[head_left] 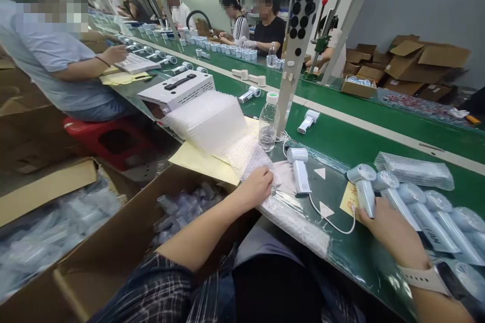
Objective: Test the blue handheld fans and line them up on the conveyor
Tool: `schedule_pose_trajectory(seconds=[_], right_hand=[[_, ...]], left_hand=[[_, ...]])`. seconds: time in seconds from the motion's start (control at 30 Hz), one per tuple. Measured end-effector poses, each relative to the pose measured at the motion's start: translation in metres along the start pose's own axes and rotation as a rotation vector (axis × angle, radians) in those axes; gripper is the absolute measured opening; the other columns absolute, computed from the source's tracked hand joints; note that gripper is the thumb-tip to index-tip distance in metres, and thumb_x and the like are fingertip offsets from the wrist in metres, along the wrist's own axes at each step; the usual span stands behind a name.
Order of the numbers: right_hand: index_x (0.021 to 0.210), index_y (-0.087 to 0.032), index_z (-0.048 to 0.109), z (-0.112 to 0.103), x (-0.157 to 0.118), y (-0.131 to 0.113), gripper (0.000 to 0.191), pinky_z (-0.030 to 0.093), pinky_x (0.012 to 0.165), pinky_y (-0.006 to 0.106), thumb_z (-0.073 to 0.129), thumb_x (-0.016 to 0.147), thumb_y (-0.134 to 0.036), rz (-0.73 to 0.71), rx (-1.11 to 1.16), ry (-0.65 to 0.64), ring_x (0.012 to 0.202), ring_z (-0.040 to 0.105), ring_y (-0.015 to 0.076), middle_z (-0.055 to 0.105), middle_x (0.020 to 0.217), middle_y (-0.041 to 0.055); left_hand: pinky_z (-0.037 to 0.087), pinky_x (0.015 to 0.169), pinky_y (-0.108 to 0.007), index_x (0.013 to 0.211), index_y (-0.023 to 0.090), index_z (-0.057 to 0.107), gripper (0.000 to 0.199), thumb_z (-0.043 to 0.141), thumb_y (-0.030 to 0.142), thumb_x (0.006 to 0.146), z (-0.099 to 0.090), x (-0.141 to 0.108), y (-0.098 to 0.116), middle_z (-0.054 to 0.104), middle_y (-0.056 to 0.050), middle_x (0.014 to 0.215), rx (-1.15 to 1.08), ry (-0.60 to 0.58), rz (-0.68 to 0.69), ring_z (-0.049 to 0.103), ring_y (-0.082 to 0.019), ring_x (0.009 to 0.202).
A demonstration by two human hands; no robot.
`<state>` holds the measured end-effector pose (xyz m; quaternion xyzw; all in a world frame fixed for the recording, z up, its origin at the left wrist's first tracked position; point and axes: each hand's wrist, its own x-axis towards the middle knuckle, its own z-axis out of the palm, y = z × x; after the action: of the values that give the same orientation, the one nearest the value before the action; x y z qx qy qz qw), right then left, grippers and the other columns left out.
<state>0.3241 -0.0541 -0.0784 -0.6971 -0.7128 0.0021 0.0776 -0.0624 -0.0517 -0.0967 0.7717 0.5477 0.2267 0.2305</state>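
My right hand (396,229), with a wristband above it, is closed around the handle of a light-blue handheld fan (362,181). A white cable (343,232) ends beside that fan's handle; whether it is plugged in is unclear. Several similar fans (428,217) lie in a row to its right. My left hand (254,189) rests at the table edge, its fingers curled on the end of a bubble wrap sheet (215,123). Another handheld fan (300,171) lies between my hands, beside a pale cloth (283,175).
A water bottle (268,123) stands by the metal post (293,50). Behind the bubble wrap is a white box with a handle (178,88). Below left, a cardboard box (125,227) holds bagged items. The green belt (341,136) carries more fans; people work alongside it.
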Motion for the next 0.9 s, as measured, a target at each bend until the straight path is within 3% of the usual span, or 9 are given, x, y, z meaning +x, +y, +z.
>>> schedule_pose_trajectory(seconds=[0.17,0.27,0.33,0.43,0.53,0.67,0.73,0.8,0.9], right_hand=[[0.118,-0.028,0.068,0.002,-0.037,-0.055,0.048,0.060,0.061,0.050,0.036,0.103,-0.061,0.014,0.203,0.004,0.073,0.077,0.0373,0.081,0.100,0.0182],[0.139,-0.026,0.062,0.017,-0.061,-0.105,0.048,0.065,0.067,0.041,0.037,0.109,-0.055,-0.199,0.361,0.047,0.083,0.081,0.0300,0.082,0.113,0.0126],[0.140,-0.021,0.062,0.030,-0.066,-0.130,0.045,0.064,0.069,0.037,0.039,0.110,-0.047,-0.359,0.401,0.080,0.085,0.082,0.0270,0.083,0.112,0.0108],[0.135,-0.017,0.065,0.042,-0.060,-0.143,0.041,0.060,0.064,0.033,0.044,0.110,-0.042,-0.436,0.356,0.106,0.078,0.081,0.0250,0.084,0.101,0.0090],[0.134,-0.014,0.066,0.045,-0.053,-0.142,0.037,0.052,0.055,0.031,0.048,0.110,-0.035,-0.471,0.287,0.127,0.065,0.076,0.0235,0.081,0.085,0.0061],[0.133,-0.012,0.068,0.039,-0.053,-0.145,0.033,0.049,0.059,0.032,0.059,0.105,-0.028,-0.550,0.177,0.143,0.073,0.075,0.0257,0.078,0.084,0.0086],[0.133,-0.013,0.069,0.031,-0.051,-0.149,0.033,0.048,0.063,0.033,0.065,0.103,-0.026,-0.575,0.134,0.136,0.078,0.074,0.0259,0.075,0.082,0.0078],[0.132,-0.016,0.070,0.020,-0.048,-0.152,0.033,0.048,0.068,0.033,0.069,0.101,-0.027,-0.580,0.109,0.124,0.083,0.072,0.0260,0.074,0.084,0.0076],[0.133,-0.015,0.070,0.003,-0.049,-0.156,0.033,0.047,0.072,0.035,0.067,0.103,-0.027,-0.531,0.103,0.113,0.083,0.068,0.0258,0.074,0.089,0.0104]], left_hand=[[0.049,0.091,-0.039,0.080,0.023,0.051,0.014,0.060,0.013,0.085,-0.007,0.000,0.010,0.055,-0.002,0.082,-0.249,0.014,-0.033,0.053,-0.021,0.085],[0.048,0.078,-0.034,0.085,0.022,0.059,0.009,0.068,0.026,0.086,-0.006,0.000,0.009,0.060,0.000,0.077,-0.474,0.000,-0.056,0.052,-0.018,0.075],[0.047,0.070,-0.030,0.091,0.022,0.060,0.022,0.072,0.039,0.087,-0.004,0.001,0.003,0.063,-0.002,0.080,-0.643,0.020,-0.079,0.054,-0.017,0.073],[0.036,0.056,-0.023,0.104,0.023,0.055,0.045,0.065,0.064,0.089,-0.006,0.002,-0.011,0.050,0.004,0.076,-0.849,0.068,-0.149,0.042,-0.010,0.060],[0.029,0.052,-0.021,0.116,0.024,0.050,0.055,0.064,0.068,0.086,-0.016,0.000,-0.021,0.038,0.010,0.072,-0.922,0.089,-0.204,0.032,-0.008,0.054],[0.037,0.060,-0.023,0.130,0.023,0.055,0.047,0.067,0.043,0.089,-0.035,-0.009,-0.009,0.045,0.008,0.073,-0.848,0.119,-0.201,0.041,-0.011,0.061],[0.047,0.074,-0.026,0.133,0.024,0.063,0.040,0.061,0.031,0.093,-0.047,-0.018,0.007,0.058,0.003,0.080,-0.614,0.150,-0.142,0.054,-0.015,0.074],[0.053,0.087,-0.031,0.138,0.025,0.066,0.042,0.051,0.026,0.099,-0.062,-0.027,0.022,0.071,-0.003,0.097,-0.245,0.180,-0.028,0.065,-0.019,0.092],[0.055,0.084,-0.030,0.146,0.024,0.061,0.046,0.042,0.029,0.105,-0.081,-0.031,0.034,0.075,-0.003,0.098,0.058,0.192,0.081,0.069,-0.018,0.087]])
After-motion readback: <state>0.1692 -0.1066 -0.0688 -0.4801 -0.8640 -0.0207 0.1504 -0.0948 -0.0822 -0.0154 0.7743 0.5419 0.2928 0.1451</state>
